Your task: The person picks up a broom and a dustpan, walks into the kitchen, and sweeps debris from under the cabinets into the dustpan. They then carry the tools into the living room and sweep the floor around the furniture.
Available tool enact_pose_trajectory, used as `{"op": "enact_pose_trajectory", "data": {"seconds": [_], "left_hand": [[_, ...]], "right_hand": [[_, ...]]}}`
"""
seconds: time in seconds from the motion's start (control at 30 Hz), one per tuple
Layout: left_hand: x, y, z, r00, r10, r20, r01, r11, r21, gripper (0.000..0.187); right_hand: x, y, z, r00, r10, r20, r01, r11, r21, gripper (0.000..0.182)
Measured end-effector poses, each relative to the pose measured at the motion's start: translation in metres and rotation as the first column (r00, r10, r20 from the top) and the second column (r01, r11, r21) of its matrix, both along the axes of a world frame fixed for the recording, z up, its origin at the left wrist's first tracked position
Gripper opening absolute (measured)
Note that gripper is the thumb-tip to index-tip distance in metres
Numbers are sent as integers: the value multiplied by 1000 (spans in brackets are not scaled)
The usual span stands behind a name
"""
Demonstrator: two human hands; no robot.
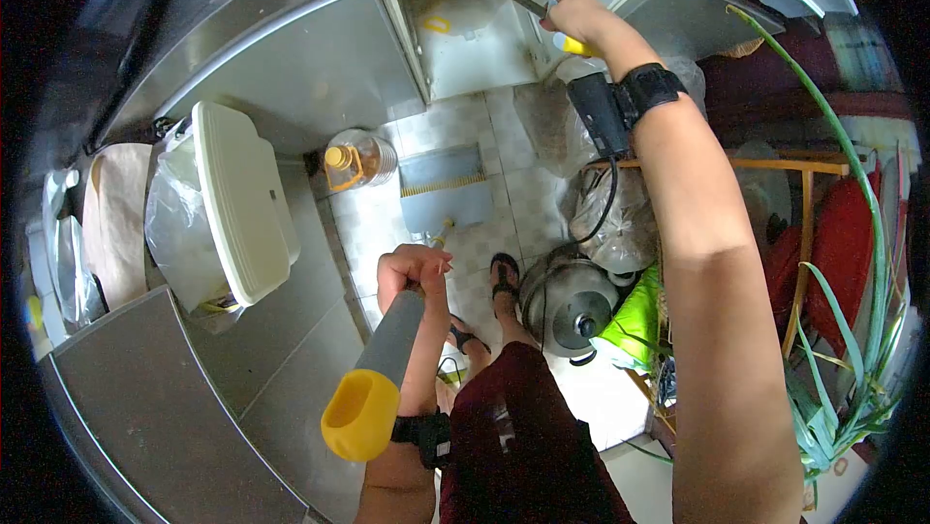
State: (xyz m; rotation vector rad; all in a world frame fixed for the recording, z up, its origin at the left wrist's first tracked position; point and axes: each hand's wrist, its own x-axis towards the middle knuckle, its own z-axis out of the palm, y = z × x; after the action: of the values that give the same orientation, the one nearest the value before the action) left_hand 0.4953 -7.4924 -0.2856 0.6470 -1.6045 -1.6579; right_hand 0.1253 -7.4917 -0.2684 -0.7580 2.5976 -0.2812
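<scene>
My left hand (415, 272) is closed around the grey long handle of a dustpan (450, 209); the handle's yellow end (363, 417) points up toward me. The pan lies on the tiled floor, with a row of yellow comb teeth across it. My right hand (583, 20) stretches forward, gripping a dark stick with a yellow end (573, 44), which looks like a broom. Its far end reaches into an open cabinet (475, 54) below the counter, where the head is too blurred to make out. A yellow ring-shaped piece (437, 26) shows inside the cabinet.
An oil jug (360, 161) stands on the floor left of the pan. To the right are a lidded pot (567, 306), a green bag (630, 325), plastic bags (615, 209) and a wooden rack (806, 233) with green onions (852, 369). A white lidded bin (247, 204) is at left.
</scene>
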Motion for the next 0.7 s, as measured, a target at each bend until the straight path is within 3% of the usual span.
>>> {"op": "enact_pose_trajectory", "data": {"seconds": [0.2, 0.23, 0.33, 0.37, 0.47, 0.57, 0.67, 0.7], "left_hand": [[3, 4, -3, 1000, -15, 21, 15, 1000, -2, 15], [3, 5, -1, 999, -15, 50, 15, 1000, -6, 15], [7, 6, 4, 994, -15, 109, 17, 1000, -16, 15], [7, 6, 5, 994, -15, 112, 17, 1000, -14, 15], [6, 6, 3, 997, -2, 76, 4, 1000, -21, 16], [5, 8, -2, 1000, -2, 3, 2, 1000, 14, 17], [2, 11, -3, 999, -13, -30, 14, 999, 33, 20], [2, 12, -3, 1000, -18, -26, 19, 999, 34, 21]], "right_hand": [[-2, 31, 46, 959, 271, -85, -261, 958, 120, 29], [1, 33, 50, 976, 209, -63, -202, 974, 99, 28], [7, 18, 40, 903, 360, -233, -315, 926, 210, 28], [5, 7, 31, 968, 175, -182, -160, 983, 92, 31], [-1, -18, 6, 995, -88, 37, 89, 996, -7, 33], [-9, -5, 1, 975, 222, 0, -221, 969, 107, 32], [-16, 20, -19, 956, 293, -26, -283, 939, 194, 29], [7, 29, 7, 992, 109, 57, -113, 991, 72, 28]]}}
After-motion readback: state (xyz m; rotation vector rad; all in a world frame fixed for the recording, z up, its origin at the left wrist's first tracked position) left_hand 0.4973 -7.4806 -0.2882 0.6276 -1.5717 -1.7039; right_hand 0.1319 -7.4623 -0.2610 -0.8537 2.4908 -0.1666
